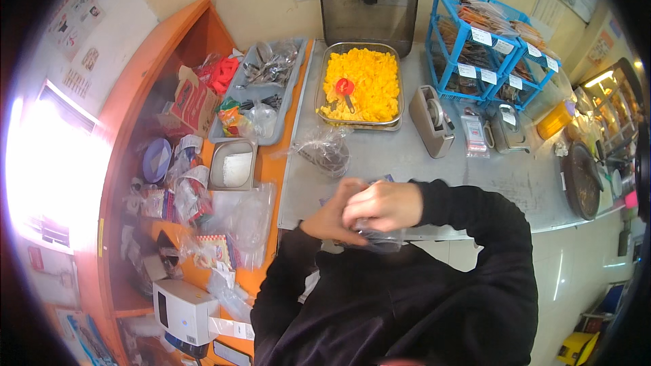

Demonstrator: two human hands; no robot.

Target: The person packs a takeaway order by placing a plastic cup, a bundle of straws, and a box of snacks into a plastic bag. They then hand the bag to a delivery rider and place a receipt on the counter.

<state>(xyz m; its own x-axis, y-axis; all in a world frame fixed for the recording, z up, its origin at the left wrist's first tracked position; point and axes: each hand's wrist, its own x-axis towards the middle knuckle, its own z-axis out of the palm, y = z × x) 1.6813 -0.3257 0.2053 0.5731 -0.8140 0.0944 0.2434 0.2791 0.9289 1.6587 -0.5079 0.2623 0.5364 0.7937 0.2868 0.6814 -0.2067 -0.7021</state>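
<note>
Close to my body, at the front edge of the steel table (432,213), my two hands meet around a clear plastic bag (386,241). My left hand (328,218) grips it from the side. Fingers of my right hand (384,206) are curled at the bag's upper part, over my left hand. The hands are slightly blurred and cover most of the bag, so its contents cannot be made out. Just beyond them lies a knotted clear plastic bag (325,155). Farther back, yellow food in pieces (374,73) fills a metal tray (401,107), with a red-ended scoop (346,89) on it.
A tape dispenser (432,122) stands right of the tray, before blue stacked racks (460,43) of packets. To the left are a grey divided bin (244,94), a steel container (231,168), plastic bags (249,213) and a label printer (185,310). A round dark board (581,183) is far right.
</note>
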